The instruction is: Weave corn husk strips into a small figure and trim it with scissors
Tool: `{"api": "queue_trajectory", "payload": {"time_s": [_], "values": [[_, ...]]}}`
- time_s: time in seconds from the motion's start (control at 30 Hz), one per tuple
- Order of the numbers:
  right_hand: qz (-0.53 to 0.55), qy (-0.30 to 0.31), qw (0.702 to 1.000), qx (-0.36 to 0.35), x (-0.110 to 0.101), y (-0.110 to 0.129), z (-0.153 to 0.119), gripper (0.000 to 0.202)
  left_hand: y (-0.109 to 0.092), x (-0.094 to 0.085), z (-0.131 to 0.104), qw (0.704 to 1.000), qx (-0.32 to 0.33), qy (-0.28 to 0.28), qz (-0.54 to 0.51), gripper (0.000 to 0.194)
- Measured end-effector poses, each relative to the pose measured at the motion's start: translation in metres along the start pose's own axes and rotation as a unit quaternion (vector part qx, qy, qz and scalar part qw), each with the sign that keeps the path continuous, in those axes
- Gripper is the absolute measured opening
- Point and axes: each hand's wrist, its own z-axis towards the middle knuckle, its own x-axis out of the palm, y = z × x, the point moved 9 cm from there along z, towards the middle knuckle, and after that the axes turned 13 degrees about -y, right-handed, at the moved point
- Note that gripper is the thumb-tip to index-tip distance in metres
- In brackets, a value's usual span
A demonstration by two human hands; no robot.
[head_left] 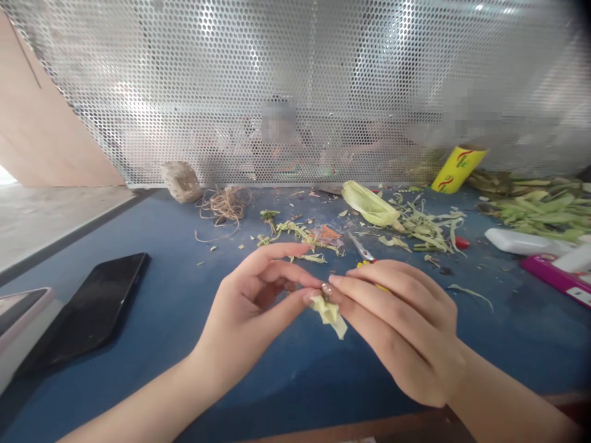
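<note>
A small folded piece of pale yellow-green corn husk [330, 312] is pinched between my two hands above the blue table [286, 381]. My left hand [258, 301] grips its upper left side with thumb and forefinger, the other fingers curled loosely. From the right, my right hand [401, 320] pinches the same piece near its top, where a small brownish knot or tie shows, too small to make out. Just behind the right hand lie scissors [361, 248] with yellow handles, partly hidden by the fingers.
Husk scraps [300, 232], a tangle of twine [224, 205] and a large corn husk [372, 204] lie beyond the hands. A black phone [87, 307] is at left. A yellow tube [458, 169] leans on the perforated metal screen [231, 80]. White and magenta tools [551, 277] lie right.
</note>
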Motion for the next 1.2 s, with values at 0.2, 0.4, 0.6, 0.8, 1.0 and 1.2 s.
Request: {"api": "queue_trajectory", "payload": {"time_s": [0.2,0.4,0.6,0.8,1.0,1.2], "values": [[-0.052,-0.017,0.998,0.016,0.0,-0.002,-0.002,0.007,-0.004,0.002,-0.001,1.0,0.026,0.003,0.001,0.034],[-0.042,-0.018,0.999,0.009,-0.003,-0.001,-0.003,0.005,-0.023,-0.003,-0.01,0.984,0.169,-0.016,0.05,0.049],[-0.023,-0.051,0.998,0.007,-0.011,0.002,-0.003,0.014,-0.029,0.002,-0.021,0.971,0.227,0.024,0.063,0.059],[0.016,-0.045,0.999,0.005,-0.011,0.005,-0.001,0.019,-0.035,-0.003,-0.018,0.968,0.249,-0.017,0.028,0.065],[0.006,-0.056,0.998,0.035,-0.013,0.001,0.0,0.018,-0.038,0.0,-0.019,0.971,0.237,-0.004,0.008,0.061],[0.02,-0.032,0.998,0.048,-0.013,-0.001,0.001,0.015,-0.038,0.002,-0.021,0.973,0.229,0.023,-0.005,0.066]]}}
